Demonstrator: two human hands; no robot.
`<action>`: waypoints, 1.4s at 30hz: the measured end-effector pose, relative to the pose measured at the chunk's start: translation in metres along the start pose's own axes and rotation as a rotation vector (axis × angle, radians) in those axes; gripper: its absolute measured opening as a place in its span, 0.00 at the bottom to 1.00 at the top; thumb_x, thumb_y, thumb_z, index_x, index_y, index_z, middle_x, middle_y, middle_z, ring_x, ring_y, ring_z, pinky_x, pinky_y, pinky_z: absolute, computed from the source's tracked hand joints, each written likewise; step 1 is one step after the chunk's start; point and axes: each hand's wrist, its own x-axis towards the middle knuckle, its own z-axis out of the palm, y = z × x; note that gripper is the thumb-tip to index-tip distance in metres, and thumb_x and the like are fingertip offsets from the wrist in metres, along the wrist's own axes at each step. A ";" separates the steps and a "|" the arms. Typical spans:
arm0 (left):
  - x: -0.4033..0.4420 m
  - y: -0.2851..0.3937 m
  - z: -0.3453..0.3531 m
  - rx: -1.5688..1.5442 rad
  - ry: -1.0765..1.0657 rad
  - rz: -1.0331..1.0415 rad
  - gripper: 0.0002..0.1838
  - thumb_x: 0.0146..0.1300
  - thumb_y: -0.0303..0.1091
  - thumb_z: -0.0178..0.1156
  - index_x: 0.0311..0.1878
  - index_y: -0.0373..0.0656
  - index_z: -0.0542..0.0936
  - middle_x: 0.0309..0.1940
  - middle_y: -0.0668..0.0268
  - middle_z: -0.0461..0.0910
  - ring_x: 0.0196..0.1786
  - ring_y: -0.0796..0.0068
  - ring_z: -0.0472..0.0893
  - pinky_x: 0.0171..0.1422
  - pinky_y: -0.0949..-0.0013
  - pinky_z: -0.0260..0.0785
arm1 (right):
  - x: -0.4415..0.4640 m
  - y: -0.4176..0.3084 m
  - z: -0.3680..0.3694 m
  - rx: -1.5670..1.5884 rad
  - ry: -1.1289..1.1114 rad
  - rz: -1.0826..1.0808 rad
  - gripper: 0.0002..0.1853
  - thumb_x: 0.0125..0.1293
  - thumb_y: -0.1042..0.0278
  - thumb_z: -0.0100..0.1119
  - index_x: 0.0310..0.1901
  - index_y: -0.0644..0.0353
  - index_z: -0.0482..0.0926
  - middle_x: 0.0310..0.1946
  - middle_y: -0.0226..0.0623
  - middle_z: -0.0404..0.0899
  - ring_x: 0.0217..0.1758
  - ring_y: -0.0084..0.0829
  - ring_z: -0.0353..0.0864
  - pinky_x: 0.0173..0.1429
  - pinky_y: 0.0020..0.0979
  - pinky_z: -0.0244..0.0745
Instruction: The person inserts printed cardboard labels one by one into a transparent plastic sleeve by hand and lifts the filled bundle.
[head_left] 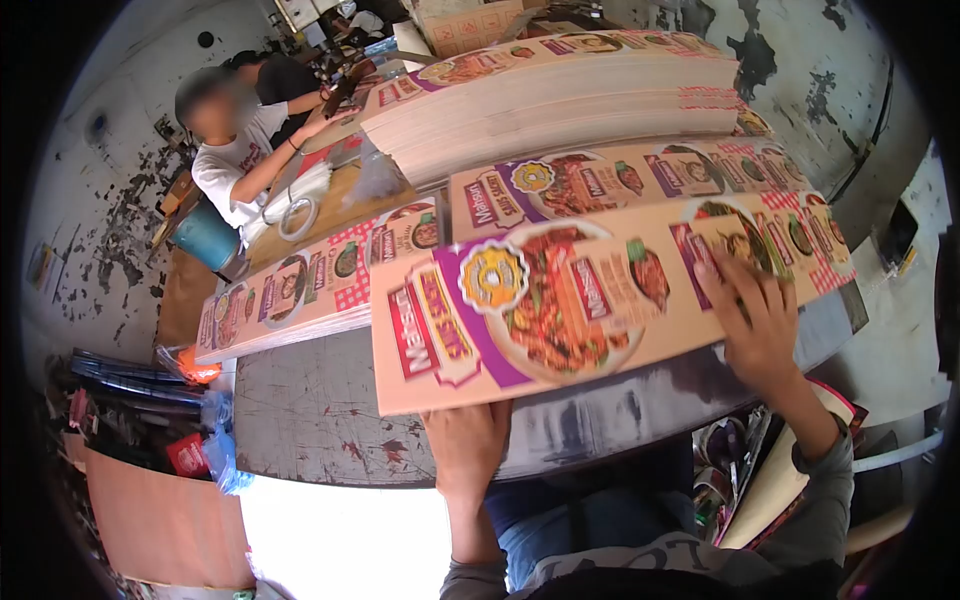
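Note:
A long printed cardboard sheet (650,255) with food pictures is tilted up above the dark table, nearest to me. Its lower left edge rests in my left hand (467,445), whose fingers go out of sight beneath it. On the sheet's right part lies my right hand (755,320), palm down with fingers spread over the print. Just behind, another printed sheet (480,203) of the same kind lies flat. To the left is a low stack of such sheets (300,290).
A tall stack of printed sheets (550,100) stands at the back. A person in a white shirt (225,165) works at the far left, near a tape roll (297,218) and a blue bucket (205,240). The dark table's edge (330,470) runs before me.

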 end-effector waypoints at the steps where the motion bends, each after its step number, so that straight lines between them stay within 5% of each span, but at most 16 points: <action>1: -0.004 -0.002 0.000 -0.059 -0.024 -0.014 0.15 0.56 0.35 0.58 0.45 0.39 0.76 0.43 0.55 0.77 0.49 0.53 0.73 0.55 0.52 0.61 | -0.008 -0.003 -0.005 -0.001 -0.007 0.005 0.25 0.52 0.71 0.48 0.56 0.53 0.73 0.55 0.36 0.70 0.46 0.33 0.72 0.46 0.34 0.63; 5: -0.007 -0.006 -0.007 -0.192 -0.051 -0.050 0.14 0.55 0.31 0.58 0.46 0.40 0.76 0.42 0.55 0.77 0.48 0.54 0.74 0.52 0.56 0.64 | -0.022 -0.004 -0.017 0.114 -0.224 -0.109 0.25 0.54 0.60 0.52 0.56 0.53 0.72 0.57 0.38 0.68 0.50 0.35 0.71 0.52 0.41 0.62; 8: -0.009 -0.012 -0.007 -0.234 -0.045 -0.079 0.15 0.53 0.27 0.59 0.46 0.40 0.76 0.42 0.56 0.77 0.46 0.54 0.75 0.50 0.57 0.65 | -0.013 0.011 -0.018 0.686 -0.618 -0.114 0.44 0.43 0.36 0.61 0.61 0.51 0.65 0.62 0.43 0.57 0.61 0.45 0.60 0.65 0.55 0.47; 15: -0.010 -0.013 -0.010 -0.208 0.015 -0.028 0.17 0.50 0.27 0.62 0.46 0.40 0.76 0.42 0.55 0.77 0.46 0.53 0.75 0.50 0.56 0.65 | -0.017 0.036 0.015 0.541 -0.626 0.117 0.51 0.42 0.34 0.63 0.65 0.55 0.59 0.58 0.48 0.58 0.63 0.49 0.56 0.67 0.52 0.46; 21: -0.010 -0.013 -0.004 -0.184 0.080 -0.017 0.17 0.48 0.27 0.62 0.45 0.40 0.76 0.41 0.56 0.77 0.45 0.52 0.75 0.48 0.56 0.66 | -0.010 0.039 0.015 0.575 -0.514 0.244 0.55 0.32 0.34 0.68 0.62 0.60 0.60 0.51 0.48 0.60 0.55 0.47 0.62 0.58 0.46 0.55; 24: -0.008 -0.012 -0.005 -0.146 0.010 -0.002 0.17 0.48 0.26 0.62 0.44 0.40 0.77 0.41 0.55 0.77 0.45 0.52 0.75 0.49 0.55 0.66 | 0.001 0.045 0.017 0.553 -0.447 0.276 0.47 0.30 0.38 0.72 0.49 0.63 0.68 0.45 0.47 0.65 0.48 0.46 0.66 0.52 0.41 0.59; 26: -0.008 -0.010 -0.004 -0.165 -0.049 -0.062 0.16 0.47 0.25 0.61 0.43 0.40 0.77 0.40 0.54 0.77 0.44 0.51 0.75 0.48 0.55 0.66 | 0.010 0.051 0.019 0.669 -0.501 0.375 0.37 0.29 0.43 0.74 0.35 0.63 0.70 0.32 0.45 0.71 0.39 0.44 0.70 0.43 0.38 0.63; 29: -0.007 -0.014 -0.001 -0.141 0.005 0.050 0.16 0.47 0.25 0.60 0.43 0.40 0.77 0.38 0.54 0.77 0.43 0.50 0.75 0.48 0.55 0.66 | 0.022 0.047 0.016 0.661 -0.487 0.387 0.33 0.29 0.46 0.74 0.29 0.64 0.70 0.21 0.44 0.71 0.30 0.44 0.72 0.37 0.37 0.64; 32: -0.001 -0.011 -0.002 -0.161 0.059 0.076 0.14 0.47 0.25 0.60 0.40 0.40 0.77 0.38 0.54 0.77 0.43 0.52 0.75 0.52 0.52 0.62 | 0.034 0.047 0.021 0.615 -0.269 0.289 0.33 0.31 0.43 0.73 0.29 0.63 0.71 0.21 0.44 0.73 0.26 0.43 0.74 0.32 0.37 0.66; 36: 0.007 0.003 -0.012 -0.069 0.044 0.135 0.06 0.52 0.34 0.63 0.27 0.45 0.75 0.32 0.74 0.77 0.51 0.73 0.74 0.63 0.50 0.49 | 0.071 0.030 0.014 0.452 -0.166 0.343 0.31 0.36 0.41 0.70 0.30 0.61 0.73 0.22 0.41 0.75 0.26 0.41 0.77 0.29 0.37 0.67; 38: 0.006 0.003 -0.012 -0.079 0.041 0.149 0.07 0.51 0.34 0.63 0.27 0.45 0.75 0.32 0.74 0.77 0.50 0.73 0.74 0.63 0.50 0.49 | 0.088 0.021 0.021 0.293 0.148 0.183 0.28 0.42 0.40 0.66 0.31 0.58 0.74 0.21 0.39 0.76 0.23 0.39 0.78 0.25 0.37 0.69; 42: 0.004 0.000 -0.013 -0.061 0.043 0.173 0.09 0.49 0.36 0.65 0.28 0.45 0.76 0.32 0.74 0.78 0.50 0.74 0.74 0.63 0.51 0.49 | 0.137 -0.007 0.014 0.414 0.242 0.120 0.25 0.46 0.41 0.63 0.31 0.58 0.74 0.20 0.37 0.77 0.21 0.38 0.78 0.24 0.38 0.70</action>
